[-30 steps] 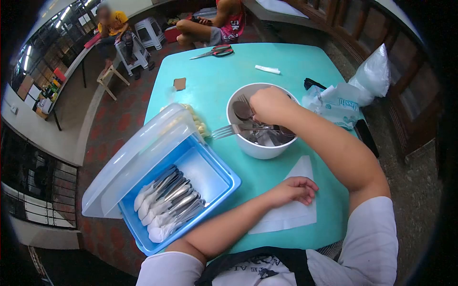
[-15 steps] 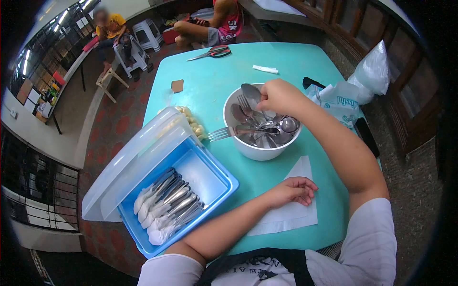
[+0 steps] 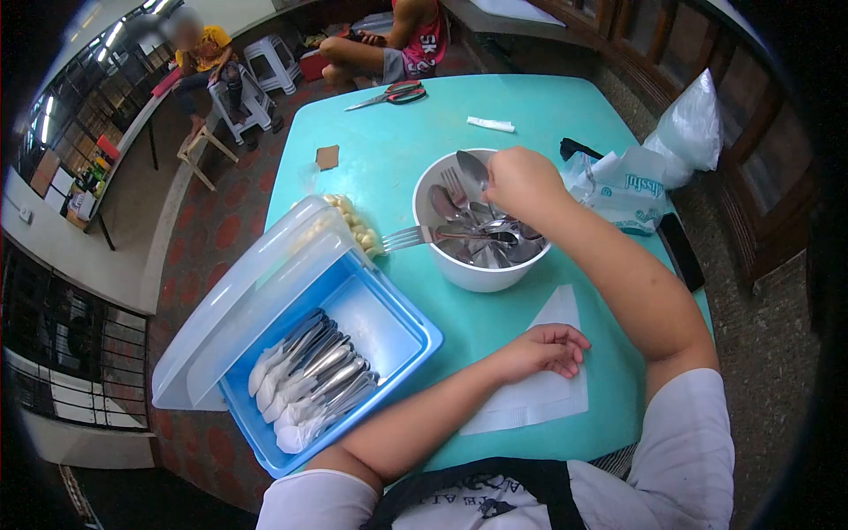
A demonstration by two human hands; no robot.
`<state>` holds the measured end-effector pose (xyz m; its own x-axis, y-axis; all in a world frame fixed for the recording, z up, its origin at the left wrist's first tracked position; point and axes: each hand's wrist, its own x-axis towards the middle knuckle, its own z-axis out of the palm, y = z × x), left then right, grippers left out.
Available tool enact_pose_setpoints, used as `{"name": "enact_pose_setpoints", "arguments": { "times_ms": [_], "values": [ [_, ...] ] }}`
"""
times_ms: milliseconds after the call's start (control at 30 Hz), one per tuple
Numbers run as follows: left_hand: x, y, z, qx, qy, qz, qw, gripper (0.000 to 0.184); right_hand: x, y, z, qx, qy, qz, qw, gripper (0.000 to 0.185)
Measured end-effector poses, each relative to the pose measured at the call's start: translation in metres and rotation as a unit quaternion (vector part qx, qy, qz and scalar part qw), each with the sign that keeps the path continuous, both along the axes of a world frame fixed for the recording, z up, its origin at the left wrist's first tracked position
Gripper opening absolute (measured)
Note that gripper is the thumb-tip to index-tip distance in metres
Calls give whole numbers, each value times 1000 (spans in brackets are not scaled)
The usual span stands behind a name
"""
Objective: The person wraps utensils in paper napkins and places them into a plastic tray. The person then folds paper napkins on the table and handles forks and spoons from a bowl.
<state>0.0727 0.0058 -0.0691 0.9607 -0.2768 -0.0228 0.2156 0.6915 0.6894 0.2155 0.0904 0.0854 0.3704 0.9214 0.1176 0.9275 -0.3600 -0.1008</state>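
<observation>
A white bowl (image 3: 477, 281) full of spoons and forks stands mid-table. My right hand (image 3: 528, 184) is over its right rim, closed in a pinch on a metal spoon (image 3: 473, 168) whose head points up and away; the fingers partly hide the handle. One fork (image 3: 408, 238) juts out over the bowl's left side. My left hand (image 3: 541, 352) rests on a white paper napkin (image 3: 558, 311), fingers loosely bent and apart, holding nothing. Beside my left forearm, a blue plastic box (image 3: 408, 340) holds several cutlery sets (image 3: 309, 380) with their ends wrapped in white paper.
The box's clear lid (image 3: 256, 291) leans open to the left, near a bag of pale pieces (image 3: 358, 225). Scissors (image 3: 389, 95), a brown square (image 3: 327, 158), a white paper roll (image 3: 490, 124), a tissue pack (image 3: 632, 190) and a phone (image 3: 680, 252) lie around. Two people sit beyond.
My right hand and the spoon have shifted slightly right relative to the bowl, which has tilted or moved a little. My left hand stays on the napkin.
</observation>
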Motion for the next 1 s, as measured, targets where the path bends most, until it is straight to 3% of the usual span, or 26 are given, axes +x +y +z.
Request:
{"name": "enact_pose_setpoints", "arguments": {
  "times_ms": [133, 233, 333, 433, 533, 667, 767, 867, 967, 1000],
  "values": [
    [-1, 1, 4, -1, 2, 1, 1000, 29, 2, 0, -11, 53, -97, 57, 992, 5],
    [-1, 1, 3, 4, 3, 2, 1000, 29, 4, 1, -10, 87, -58, 205, 973, 9],
    [0, 1, 5, 13, 0, 3, 1000, 29, -1, 1, -4, 19, -52, 236, 970, 10],
    [-1, 1, 5, 27, 3, 11, 1000, 29, -2, 8, -1, -33, -71, 236, 968, 12],
    [-2, 2, 7, 25, 8, 10, 1000, 30, -12, 11, 14, -159, 11, 116, 980, 19],
    [-3, 1, 4, 8, 10, 7, 1000, 30, -10, 18, 3, -175, 29, 108, 978, 33],
    [-3, 3, 3, -5, -19, -1, 1000, 31, -13, 20, 6, -171, 17, 93, 981, 32],
    [-4, 2, 2, 14, -21, 2, 1000, 31, -4, 14, 9, -55, 78, 107, 990, 21],
    [-5, 3, 4, 10, -13, -2, 1000, 31, 3, 7, 28, 32, 182, 117, 976, 22],
    [-6, 3, 4, 12, -9, -1, 1000, 31, 3, 4, 34, 126, 198, 123, 964, 22]
  ]
}}
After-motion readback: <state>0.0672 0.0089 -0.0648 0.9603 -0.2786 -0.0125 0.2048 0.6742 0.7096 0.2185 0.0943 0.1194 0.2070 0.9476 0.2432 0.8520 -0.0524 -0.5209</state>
